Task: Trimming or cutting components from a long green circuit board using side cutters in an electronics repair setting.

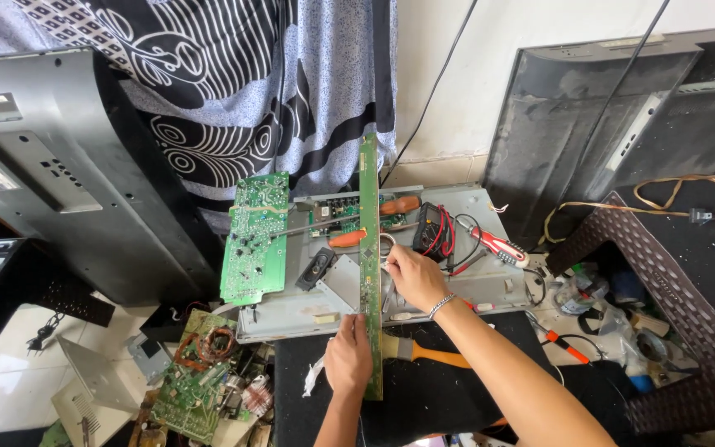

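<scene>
Left hand: the left hand [349, 358] is closed around the near end of a long narrow green circuit strip [369, 248], held on edge.
Right hand: the right hand [414, 276] is laid against the strip's right side at mid-length, fingers curled at it; a firm grip cannot be told.
Strip: it runs from near to far across a grey metal chassis [490, 285].
Left of it: a green circuit board [254, 238] and a small black speaker [315, 269] are seen.
Right of it: a black multimeter [433, 228] with red leads lies just beyond the right hand.
Near side: an orange-handled tool [436, 355] rests on black cloth.

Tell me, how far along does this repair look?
Done: a green circuit board lies loose beside the grey metal chassis. In hand: the left hand grips a long narrow green board; the right hand rests on the chassis. Left: other parts remain on it.
</scene>
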